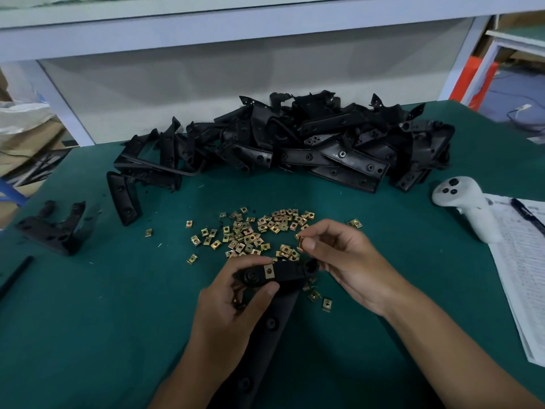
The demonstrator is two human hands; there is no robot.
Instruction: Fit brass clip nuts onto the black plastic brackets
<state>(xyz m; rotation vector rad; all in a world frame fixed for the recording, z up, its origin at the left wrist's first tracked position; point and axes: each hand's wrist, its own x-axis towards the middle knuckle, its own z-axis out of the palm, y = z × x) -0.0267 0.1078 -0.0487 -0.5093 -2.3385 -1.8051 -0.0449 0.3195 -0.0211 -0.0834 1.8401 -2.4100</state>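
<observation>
My left hand (pixel 233 302) grips a long black plastic bracket (pixel 287 273) near its top end; the rest of the bracket runs down toward me between my arms. One brass clip nut (pixel 269 271) sits fitted on the bracket's upper edge. My right hand (pixel 339 255) pinches a loose brass clip nut (pixel 300 242) between thumb and forefinger, just above the bracket's right end. Several loose clip nuts (pixel 250 234) lie scattered on the green mat beyond my hands.
A big heap of black brackets (pixel 295 140) fills the back of the green table (pixel 88 305). Separate brackets (pixel 125 199) (pixel 56 228) lie at the left. A white controller (pixel 469 205), papers (pixel 519 261) and a pen (pixel 528 215) lie at the right.
</observation>
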